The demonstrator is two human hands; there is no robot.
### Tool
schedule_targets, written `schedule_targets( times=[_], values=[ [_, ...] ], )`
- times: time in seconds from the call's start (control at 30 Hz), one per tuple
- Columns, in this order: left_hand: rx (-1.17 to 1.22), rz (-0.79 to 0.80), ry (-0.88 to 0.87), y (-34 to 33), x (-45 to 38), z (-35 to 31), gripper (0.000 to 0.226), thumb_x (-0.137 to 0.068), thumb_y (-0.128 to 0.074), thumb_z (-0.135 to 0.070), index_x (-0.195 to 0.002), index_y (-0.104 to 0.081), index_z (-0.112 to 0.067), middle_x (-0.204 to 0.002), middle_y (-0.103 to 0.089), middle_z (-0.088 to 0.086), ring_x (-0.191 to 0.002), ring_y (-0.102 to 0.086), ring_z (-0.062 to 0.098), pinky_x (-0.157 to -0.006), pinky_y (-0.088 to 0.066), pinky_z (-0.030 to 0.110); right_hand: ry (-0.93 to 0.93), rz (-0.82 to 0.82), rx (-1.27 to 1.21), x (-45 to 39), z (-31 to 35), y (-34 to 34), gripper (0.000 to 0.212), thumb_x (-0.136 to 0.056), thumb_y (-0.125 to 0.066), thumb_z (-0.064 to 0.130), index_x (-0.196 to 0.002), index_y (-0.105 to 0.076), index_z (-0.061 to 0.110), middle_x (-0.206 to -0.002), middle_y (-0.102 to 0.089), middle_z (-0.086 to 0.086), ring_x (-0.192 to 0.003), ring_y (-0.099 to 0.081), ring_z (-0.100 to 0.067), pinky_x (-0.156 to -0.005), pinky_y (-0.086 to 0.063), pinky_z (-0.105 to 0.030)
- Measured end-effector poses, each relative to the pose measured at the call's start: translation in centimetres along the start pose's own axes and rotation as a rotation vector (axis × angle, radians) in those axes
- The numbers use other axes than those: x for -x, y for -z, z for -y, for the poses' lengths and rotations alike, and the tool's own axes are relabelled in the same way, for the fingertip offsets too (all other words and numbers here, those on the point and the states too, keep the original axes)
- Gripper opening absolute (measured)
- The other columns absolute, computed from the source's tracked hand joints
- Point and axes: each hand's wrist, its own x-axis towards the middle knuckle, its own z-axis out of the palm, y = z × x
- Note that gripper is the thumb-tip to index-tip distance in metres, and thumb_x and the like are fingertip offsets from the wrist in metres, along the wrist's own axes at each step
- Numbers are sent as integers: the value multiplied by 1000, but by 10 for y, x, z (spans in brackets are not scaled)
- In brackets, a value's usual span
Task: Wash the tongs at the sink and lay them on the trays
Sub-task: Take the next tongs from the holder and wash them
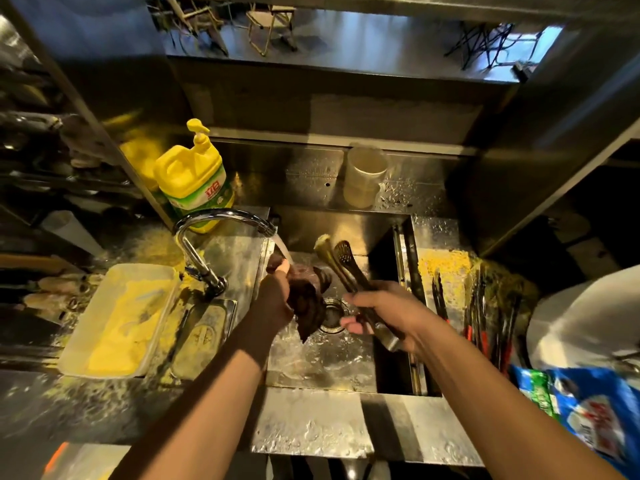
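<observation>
Steel worktop all round a small sink, tap running. Our left hand grips a dark rag right under the stream, probably to soak it before scrubbing. Our right hand is closed around the tongs, tips angled up and away over the basin, just right of the rag so drips fall in. More tongs lie further right of that hand, beside the sink.
</observation>
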Motion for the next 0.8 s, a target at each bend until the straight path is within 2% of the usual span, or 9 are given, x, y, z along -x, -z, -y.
schedule_targets(
  times=[0.07,0.2,0.3,0.37,0.5,0.57,0.63,0.7,0.8],
  values=[
    [35,73,-12,2,1,3,43,-100,-49,-46,-113,-66,-9,-102,-73,14,-88,-71,29,-76,-58,39,1,-15,32,-5,1,0,39,-78,-77,0,-112,-58,5,-76,-73,-14,-57,-66,-24,-50,-56,-31],
    [52,138,-12,5,5,3,48,-100,-49,-46,-122,-63,-6,-104,-75,18,-92,-73,32,-78,-59,41,-32,-7,113,-12,-3,-3,51,-77,-74,-4,-116,-51,20,-82,-66,-22,-54,-57,-24,-54,-42,-36],
    [58,191,7,4,4,3,57,-99,-49,-48,-135,-59,-5,-129,-67,22,-118,-64,37,-102,-50,51,-24,13,44,-15,-5,-7,39,-74,-66,-12,-101,-55,13,-85,-61,-24,-49,-57,-20,-42,-43,-28],
    [68,225,13,3,4,5,59,-99,-49,-49,-138,-57,-6,-134,-63,23,-124,-60,39,-108,-45,54,-22,7,52,-15,-6,-8,33,-73,-66,-13,-96,-61,10,-86,-63,-21,-50,-60,-16,-41,-45,-23],
    [60,261,13,4,8,6,51,-99,-48,-51,-115,-69,-8,-100,-77,19,-88,-75,32,-79,-57,44,-79,10,59,-15,-8,-7,41,-75,-59,-19,-110,-62,1,-93,-65,-21,-61,-64,-21,-52,-56,-30],
    [65,292,9,3,9,7,44,-100,-49,-45,-105,-70,-7,-92,-77,18,-80,-75,31,-73,-59,41,-93,5,79,-12,-7,-9,34,-80,-59,-16,-111,-61,-4,-87,-64,-20,-53,-62,-18,-45,-53,-26],
    [20,273,-26,-3,11,7,24,-100,-53,-29,-95,-68,-10,-80,-76,13,-71,-74,28,-65,-60,39,-83,6,169,-12,-3,-13,23,-84,-59,-9,-106,-62,-5,-80,-66,-18,-45,-56,-13,-38,-45,-21],
    [-73,216,-49,-11,14,3,19,-99,-56,-15,-112,-65,-6,-97,-75,17,-80,-72,31,-69,-59,42,-65,6,236,-11,-1,-18,17,-87,-55,-5,-103,-63,-4,-76,-67,-16,-42,-50,-11,-36,-39,-19],
    [-144,116,-105,-22,5,-15,38,-98,-54,-6,-136,-52,1,-126,-65,26,-91,-69,35,-69,-58,45,-48,-23,325,-3,-8,-20,20,-87,-52,-5,-105,-59,-3,-66,-62,-10,-41,-46,-10,-37,-37,-21]
  ],
)
